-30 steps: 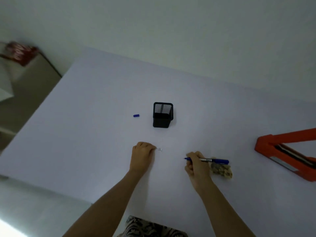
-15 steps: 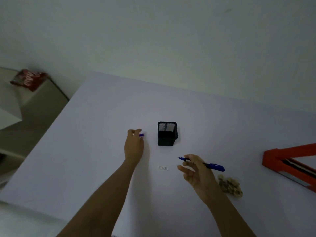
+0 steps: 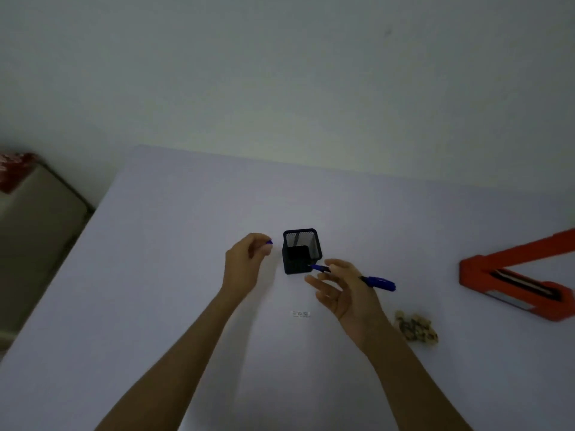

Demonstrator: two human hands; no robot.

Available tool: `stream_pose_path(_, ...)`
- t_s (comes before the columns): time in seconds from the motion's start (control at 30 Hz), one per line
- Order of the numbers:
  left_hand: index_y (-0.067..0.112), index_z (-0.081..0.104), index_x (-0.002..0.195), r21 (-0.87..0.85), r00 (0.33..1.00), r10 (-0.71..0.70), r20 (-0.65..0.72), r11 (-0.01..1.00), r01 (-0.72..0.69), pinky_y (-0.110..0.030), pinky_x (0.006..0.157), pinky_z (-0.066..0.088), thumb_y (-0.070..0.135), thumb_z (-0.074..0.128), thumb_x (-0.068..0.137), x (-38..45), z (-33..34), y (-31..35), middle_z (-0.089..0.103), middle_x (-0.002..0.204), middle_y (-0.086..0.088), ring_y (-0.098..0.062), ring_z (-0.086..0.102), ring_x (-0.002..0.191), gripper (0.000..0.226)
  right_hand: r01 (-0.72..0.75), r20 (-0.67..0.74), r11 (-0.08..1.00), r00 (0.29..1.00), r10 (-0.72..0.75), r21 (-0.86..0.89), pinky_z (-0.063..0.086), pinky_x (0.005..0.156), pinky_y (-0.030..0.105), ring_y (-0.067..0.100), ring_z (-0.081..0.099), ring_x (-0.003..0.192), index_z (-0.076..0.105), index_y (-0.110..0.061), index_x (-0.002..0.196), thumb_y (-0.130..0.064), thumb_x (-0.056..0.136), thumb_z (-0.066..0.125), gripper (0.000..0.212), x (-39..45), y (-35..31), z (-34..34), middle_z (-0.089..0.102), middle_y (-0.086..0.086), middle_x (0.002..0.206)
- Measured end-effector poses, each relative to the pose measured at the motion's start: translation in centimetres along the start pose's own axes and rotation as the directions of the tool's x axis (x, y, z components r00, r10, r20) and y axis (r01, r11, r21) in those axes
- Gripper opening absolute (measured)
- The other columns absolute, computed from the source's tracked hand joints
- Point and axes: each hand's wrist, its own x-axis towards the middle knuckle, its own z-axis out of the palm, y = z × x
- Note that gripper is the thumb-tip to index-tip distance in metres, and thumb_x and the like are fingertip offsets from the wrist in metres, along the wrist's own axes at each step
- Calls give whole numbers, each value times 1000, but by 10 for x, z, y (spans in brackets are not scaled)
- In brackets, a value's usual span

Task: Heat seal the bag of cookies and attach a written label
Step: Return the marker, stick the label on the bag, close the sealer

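Dim, flat, bluish light, faint soft shadows beside both forearms, slight softness and wide-angle bending toward the edges.

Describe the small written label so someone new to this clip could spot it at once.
Start at the black mesh pen holder in the middle of the white table. Come straight toward the person, between the two forearms: the label lies flat there, touched by neither hand. It is a tiny white strip with faint marks, unlike the lumpy brown bag of cookies to its right.
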Motion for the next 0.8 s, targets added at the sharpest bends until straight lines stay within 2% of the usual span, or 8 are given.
stream_pose_path(0.07, 14, 67, 100, -132, 997, 29, 71, 991, -19, -8, 74, 49, 11, 66, 88, -19, -19, 40, 71, 92, 6, 2, 67, 81, 14, 51, 64, 999, 997, -51, 7, 58, 54, 28, 34, 72, 87, 64, -6, 91, -5, 92, 53, 11, -7, -7, 22, 69, 17, 84)
stream_pose_path(0.17, 13, 68, 103, -207, 989, 90, 113, 976, -65, -14, 78, 53, 10, 67, 86, -37, -46, 82, 73, 95, 5, -4, 69, 86, 17, 121, 154, 992, 980, -123, 20, 58, 57, 28, 37, 70, 94, 63, -7, 87, -3, 95, 49, 16, -21, -19, 53, 66, 21, 91)
stream_pose_path(0.33, 13, 70, 100, -175, 979, 180, 95, 971, -161, -15, 79, 53, 9, 64, 88, -44, -79, 114, 73, 94, 4, -7, 68, 87, 14, 231, 191, 969, 958, -212, -83, 57, 57, 29, 35, 71, 94, 60, -4, 91, -1, 94, 51, 9, -43, -29, 90, 69, 23, 99)
stream_pose_path(0.5, 16, 71, 100, -103, 969, 238, 73, 968, -230, -18, 82, 53, 11, 63, 89, -47, -96, 129, 73, 95, 7, -6, 67, 89, 14, 267, 208, 960, 947, -245, -85, 58, 58, 32, 37, 71, 92, 60, -2, 89, 1, 93, 54, 8, -55, -38, 106, 72, 18, 85)
stream_pose_path(0.63, 19, 73, 98, -57, 946, 303, 115, 953, -298, -11, 77, 50, 12, 64, 88, -49, -106, 138, 73, 94, 9, -2, 66, 87, 15, 301, 213, 926, 944, -254, -229, 54, 55, 31, 32, 73, 85, 61, -8, 85, -4, 92, 58, 9, -59, -41, 113, 72, 17, 77)
stream_pose_path(0.7, 17, 74, 98, -95, 949, 281, 140, 958, -270, -11, 75, 50, 12, 66, 87, -50, -111, 142, 74, 90, 8, -4, 67, 85, 15, 354, 201, 890, 931, -305, -288, 47, 55, 30, 27, 71, 74, 62, -10, 82, -11, 90, 64, 8, -58, -42, 113, 70, 12, 71)
stream_pose_path(0.8, 14, 76, 97, -227, 961, 222, 166, 957, -182, -16, 76, 54, 10, 69, 84, -51, -118, 148, 76, 85, 1, -12, 69, 81, 15, 423, 206, 864, 903, -377, -274, 44, 63, 37, 19, 64, 59, 62, -11, 75, -14, 87, 67, 14, -56, -42, 114, 64, 7, 62)
